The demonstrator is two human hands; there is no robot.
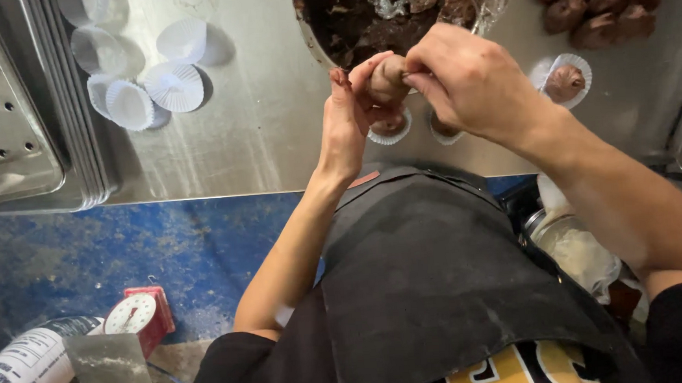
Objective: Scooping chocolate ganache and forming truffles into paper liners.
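Observation:
A brown dough ball (388, 80) sits pinched between my two hands above the steel table (266, 133). My left hand (350, 116) cups it from the left, my right hand (468, 81) presses on it from the right. Just under the hands stand two white paper cups (390, 128), one with a brown ball inside. A metal bowl (362, 17) of dark chocolate mixture, with crumpled plastic wrap in it, lies just beyond my hands.
Several empty white paper cups (153, 88) cluster at the left. A filled cup (565, 81) and a heap of shaped brown balls (605, 2) lie at the right. Perforated metal trays (5, 109) stack at far left. A red kitchen scale (137, 316) stands on the blue floor.

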